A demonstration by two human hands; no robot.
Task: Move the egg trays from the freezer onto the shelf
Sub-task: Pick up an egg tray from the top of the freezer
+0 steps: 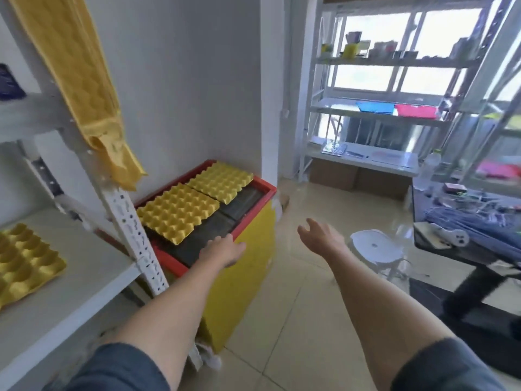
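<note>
The white metal shelf [84, 280] stood at the left, its flat pale board carried on perforated uprights, and one yellow egg tray [25, 263] of moulded, dimpled cups lay on that board near its left end. Just beside the shelf sat the freezer [242, 289], a boxy chest with glossy yellow sides, a red rim and dark sliding lids. Two more yellow egg trays lay flat on those lids, edge to edge: the near tray [177, 211] and the far tray [220, 182] against the grey wall. A yellow quilted cloth [84, 88] hung from the shelf's upper post. The left hand [222, 251] rested at the freezer's front rim, just below the near tray's corner, its grip holding nothing and the fingers laid fairly flat. The right hand [320, 235] hung in the air over the tiled floor, apart from the freezer, its grip wide with fingers loosely spread. No writing could be read.
</note>
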